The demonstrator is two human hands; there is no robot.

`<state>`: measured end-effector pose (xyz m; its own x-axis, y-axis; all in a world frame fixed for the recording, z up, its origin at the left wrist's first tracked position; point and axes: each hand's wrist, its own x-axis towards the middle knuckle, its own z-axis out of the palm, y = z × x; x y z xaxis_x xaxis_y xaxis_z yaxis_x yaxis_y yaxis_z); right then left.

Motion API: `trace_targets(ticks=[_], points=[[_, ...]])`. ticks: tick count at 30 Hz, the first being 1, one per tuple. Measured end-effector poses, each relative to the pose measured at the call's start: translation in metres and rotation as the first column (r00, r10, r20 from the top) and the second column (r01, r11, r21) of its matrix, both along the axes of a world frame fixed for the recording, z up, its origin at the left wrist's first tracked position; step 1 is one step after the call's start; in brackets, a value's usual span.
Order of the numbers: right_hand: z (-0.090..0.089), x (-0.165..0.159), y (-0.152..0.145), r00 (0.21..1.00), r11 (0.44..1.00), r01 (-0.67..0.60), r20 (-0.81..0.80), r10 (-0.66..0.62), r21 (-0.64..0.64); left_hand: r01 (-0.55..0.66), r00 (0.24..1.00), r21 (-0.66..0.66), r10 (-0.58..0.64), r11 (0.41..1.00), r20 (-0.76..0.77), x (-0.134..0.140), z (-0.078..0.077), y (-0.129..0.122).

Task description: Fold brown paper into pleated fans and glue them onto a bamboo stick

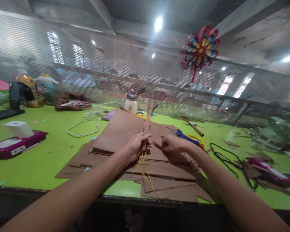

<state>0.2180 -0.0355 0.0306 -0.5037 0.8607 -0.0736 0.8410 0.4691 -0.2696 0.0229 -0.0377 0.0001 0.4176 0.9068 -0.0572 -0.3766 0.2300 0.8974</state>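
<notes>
Fingers of my left hand (pixel 139 145) wrap round a narrow brown strip (pixel 148 119) that stands up from the fist. Yellow cords (pixel 145 170) run along that strip and hang loose below the hand. Just to the right, my right hand (pixel 170 143) is closed in a pinch. A thin brown sliver (pixel 157 145) and a small grey tip show at its fingers; what it grips is too small to name. Both hands are over a pile of flat brown sheets (pixel 120 129). Behind the right wrist lie blue-handled pliers or cutters (pixel 187 137), partly covered.
On the green table (pixel 48 167) are a purple device with a white block (pixel 20 129), a white cable (pixel 81 133), a lidded jar (pixel 131 103) and a brown bag (pixel 72 101). At right lie a black cord (pixel 226 159), another purple device (pixel 268 169) and scraps. Perforated mesh stands behind.
</notes>
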Motion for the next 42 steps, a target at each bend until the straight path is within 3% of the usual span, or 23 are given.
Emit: trace_targets(ticks=[2, 3, 4, 6, 8, 10, 12, 20, 27, 42], points=[[0.008, 0.005, -0.01, 0.991, 1.0, 0.01, -0.131, -0.011, -0.007, 0.005, 1.0, 0.008, -0.005, 1.0, -0.008, 0.0, 0.0, -0.001], [0.013, 0.007, -0.015, 0.954, 0.999, 0.021, -0.298, -0.034, -0.047, 0.013, 1.0, 0.017, -0.013, 1.0, -0.013, 0.0, -0.001, -0.001], [0.016, 0.008, -0.018, 0.876, 0.996, 0.021, -0.478, -0.059, -0.084, 0.025, 1.0, 0.028, -0.025, 0.999, -0.018, 0.0, -0.001, -0.002], [0.02, 0.008, -0.02, 0.622, 0.992, -0.003, -0.777, -0.095, -0.124, 0.055, 0.998, 0.049, -0.054, 0.997, -0.019, -0.001, -0.001, -0.003], [0.02, 0.001, -0.018, 0.413, 0.995, -0.02, -0.907, -0.082, -0.099, 0.079, 0.997, 0.065, -0.078, 0.995, -0.017, -0.001, -0.001, -0.005], [0.015, -0.008, -0.013, 0.319, 0.996, -0.025, -0.945, -0.07, -0.082, 0.092, 0.996, 0.083, -0.091, 0.992, -0.018, -0.001, -0.001, -0.007], [0.01, -0.016, -0.009, 0.308, 0.996, -0.011, -0.948, -0.077, -0.085, 0.107, 0.994, 0.099, -0.106, 0.989, -0.017, 0.0, -0.002, -0.008], [0.004, -0.019, -0.003, 0.395, 0.998, -0.015, -0.917, -0.057, -0.069, 0.178, 0.984, 0.152, -0.177, 0.972, -0.024, 0.001, -0.01, -0.007], [0.003, -0.023, -0.004, 0.443, 1.0, 0.023, -0.896, -0.017, -0.008, 0.165, 0.986, 0.161, -0.159, 0.973, -0.046, 0.002, -0.005, -0.011], [-0.005, -0.029, -0.003, 0.41, 0.994, 0.072, -0.911, 0.045, 0.081, 0.149, 0.987, 0.152, -0.137, 0.977, -0.089, 0.003, -0.001, -0.013]])
